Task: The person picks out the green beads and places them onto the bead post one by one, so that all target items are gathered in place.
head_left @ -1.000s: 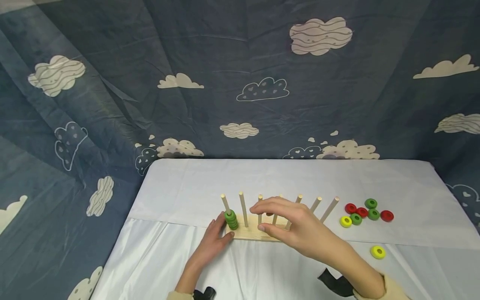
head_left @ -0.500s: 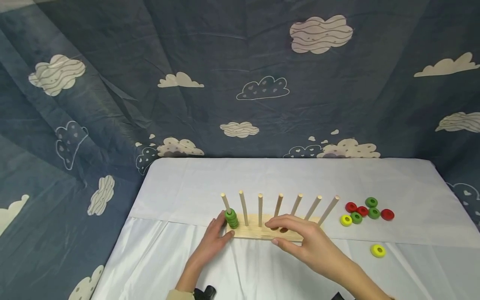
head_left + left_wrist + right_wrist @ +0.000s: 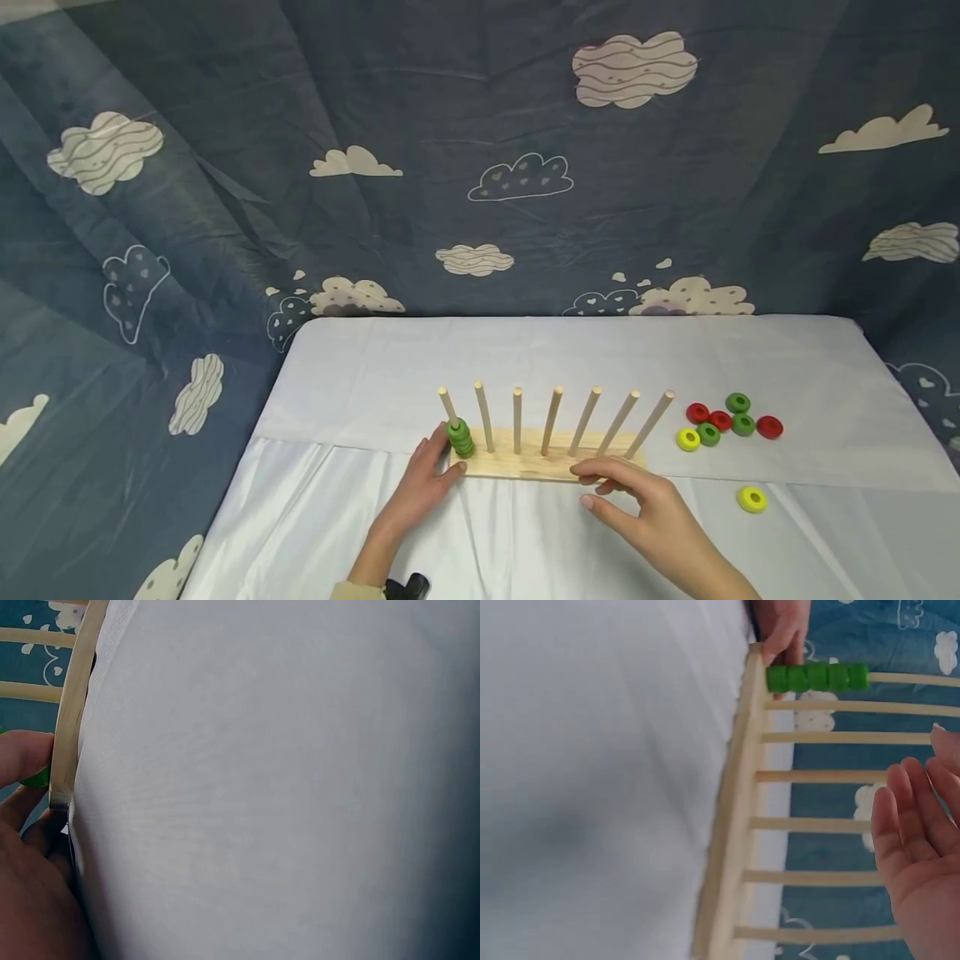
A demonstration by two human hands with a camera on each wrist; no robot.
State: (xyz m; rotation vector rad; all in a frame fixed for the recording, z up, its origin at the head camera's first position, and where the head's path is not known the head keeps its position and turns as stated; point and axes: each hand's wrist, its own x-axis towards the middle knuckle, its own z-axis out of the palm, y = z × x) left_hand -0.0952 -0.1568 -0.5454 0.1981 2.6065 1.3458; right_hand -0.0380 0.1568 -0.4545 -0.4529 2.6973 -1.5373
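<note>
A wooden peg board (image 3: pixel 517 468) with a row of several upright pegs lies on the white cloth. Green rings (image 3: pixel 460 440) are stacked on its leftmost peg; the other pegs carry no rings. My left hand (image 3: pixel 420 493) grips the board's left end, thumb at the front edge and fingers round the side. In the left wrist view its fingertips meet the board's end (image 3: pixel 64 787). Just in front of the board's right part hovers my right hand (image 3: pixel 654 518), fingers loosely bent and holding nothing. The right wrist view shows that palm (image 3: pixel 930 877) bare beside the pegs (image 3: pixel 817 823).
Right of the board lies a loose cluster of red rings (image 3: pixel 769 427), green rings (image 3: pixel 743 425) and a yellow ring (image 3: pixel 687 440). Another yellow ring (image 3: pixel 752 499) sits nearer the front. A dark blue cloud-patterned curtain (image 3: pixel 420 100) hangs behind and to the left of the table.
My right hand has drawn back from above the middle pegs, down and to the right, uncovering them. The left hand has stayed at the board's left end.
</note>
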